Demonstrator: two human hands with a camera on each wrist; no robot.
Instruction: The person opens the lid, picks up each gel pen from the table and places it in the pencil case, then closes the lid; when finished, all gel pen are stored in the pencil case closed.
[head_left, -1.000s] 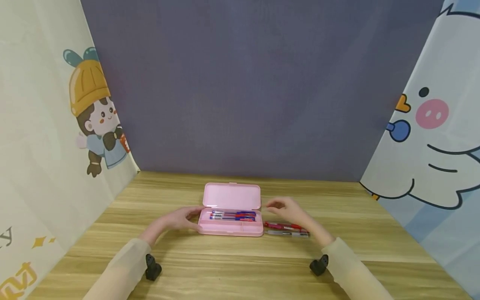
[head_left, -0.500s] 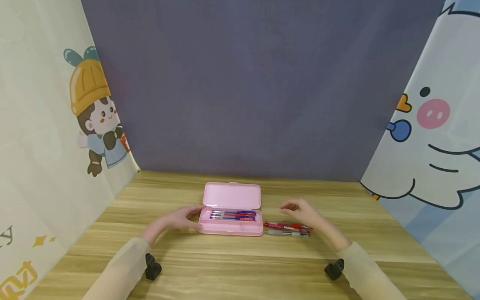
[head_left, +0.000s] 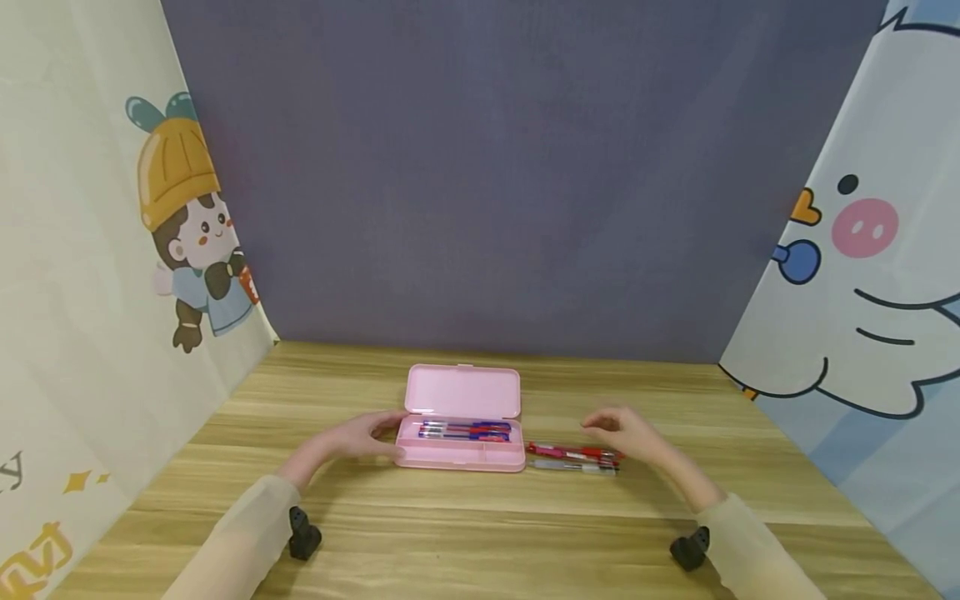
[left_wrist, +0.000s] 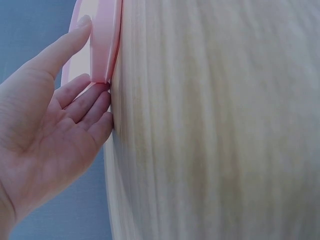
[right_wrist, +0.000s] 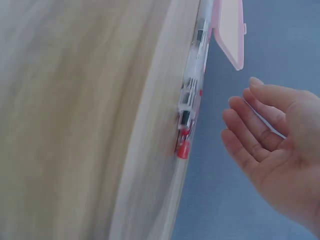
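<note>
A pink pencil case [head_left: 442, 456] lies on the table with its lid [head_left: 462, 392] swung back. Several pens [head_left: 468, 432] with blue and red parts lie in its long rear compartment. My left hand [head_left: 363, 435] holds the case's left end, thumb and fingers spread about its corners; the left wrist view shows the thumb against the pink wall [left_wrist: 105, 45]. Just right of the case lies a group of red pens [head_left: 573, 452] and a clear, greyish pen [head_left: 573, 467]. My right hand [head_left: 622, 429] hovers above their right end with nothing in it, fingers loosely bent.
The wood-grain table [head_left: 450, 533] runs back to a dark grey-blue panel [head_left: 495, 183]. Printed cartoon walls stand on the left [head_left: 75, 250] and right [head_left: 885, 333]. Two front compartments of the case hold nothing visible.
My right hand has moved rightward, away from the case's right end to above the right end of the loose pens. The left hand and the case have stayed in place.
</note>
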